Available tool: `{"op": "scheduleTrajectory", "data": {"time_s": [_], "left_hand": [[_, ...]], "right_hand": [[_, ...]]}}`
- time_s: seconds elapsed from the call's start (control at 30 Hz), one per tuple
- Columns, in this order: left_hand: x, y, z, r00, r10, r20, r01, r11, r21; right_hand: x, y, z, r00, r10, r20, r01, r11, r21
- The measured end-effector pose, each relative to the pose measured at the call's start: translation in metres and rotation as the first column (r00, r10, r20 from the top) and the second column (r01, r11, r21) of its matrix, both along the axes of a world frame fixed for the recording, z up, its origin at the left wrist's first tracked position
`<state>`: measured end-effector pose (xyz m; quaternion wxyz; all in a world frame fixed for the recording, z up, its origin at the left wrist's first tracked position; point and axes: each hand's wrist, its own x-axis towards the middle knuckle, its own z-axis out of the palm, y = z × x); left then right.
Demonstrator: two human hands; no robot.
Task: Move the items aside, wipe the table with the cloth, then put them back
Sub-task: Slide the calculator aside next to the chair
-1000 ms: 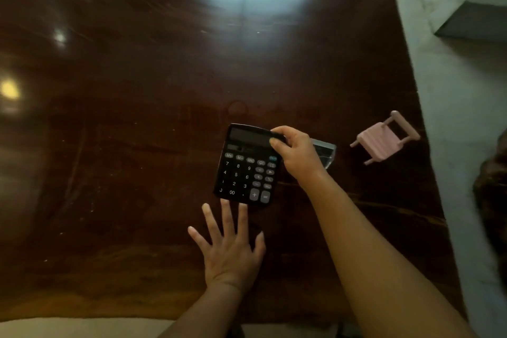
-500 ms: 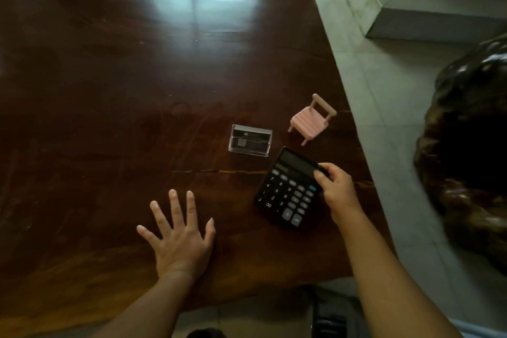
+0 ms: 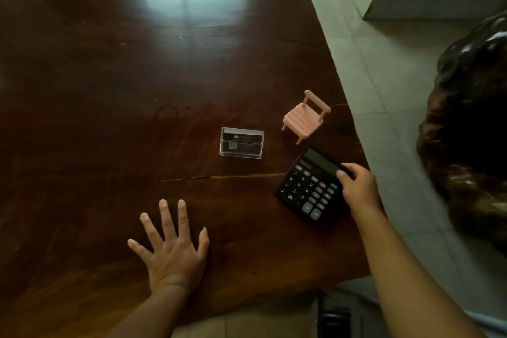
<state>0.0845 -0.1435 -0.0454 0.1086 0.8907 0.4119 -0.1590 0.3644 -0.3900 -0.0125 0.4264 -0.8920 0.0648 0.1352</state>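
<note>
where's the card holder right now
Head view: the clear card holder stands on the table right of centre, left of the pink toy chair, beyond the calculator.

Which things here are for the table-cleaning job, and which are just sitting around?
For the job: calculator in the right hand; clear card holder; pink toy chair; table.
Just lying about: dark lump on the floor; grey step.

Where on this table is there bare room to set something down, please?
The table is bare across its left half and far side, beyond the left hand. A smaller free patch lies between that hand and the card holder. Near the right edge it is crowded: card holder, pink toy chair, and the calculator held by the right hand.
</note>
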Motion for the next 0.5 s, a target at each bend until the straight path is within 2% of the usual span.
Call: {"op": "scheduleTrajectory", "data": {"time_s": [0.17, 0.23, 0.33, 0.4, 0.5], "left_hand": [[-0.001, 0.001, -0.004, 1.000, -0.001, 0.002, 0.001, 1.000, 0.012], [-0.001, 0.001, -0.003, 1.000, -0.001, 0.004, 0.001, 1.000, 0.016], [-0.001, 0.001, -0.003, 1.000, 0.002, 0.005, -0.002, 1.000, 0.015], [-0.001, 0.001, -0.004, 1.000, 0.001, 0.005, -0.001, 1.000, 0.026], [-0.001, 0.002, -0.005, 1.000, 0.001, 0.001, -0.001, 1.000, 0.031]], "right_hand": [[-0.006, 0.013, 0.009, 0.974, 0.064, 0.219, -0.022, 0.982, -0.189], [-0.013, 0.029, 0.016, 0.935, 0.095, 0.342, -0.024, 0.978, -0.206], [-0.021, 0.059, 0.024, 0.846, 0.235, 0.478, -0.097, 0.950, -0.295], [-0.019, 0.076, 0.027, 0.826, 0.245, 0.508, -0.124, 0.957, -0.261], [-0.013, 0.106, 0.027, 0.877, 0.279, 0.392, -0.259, 0.960, -0.105]]}}
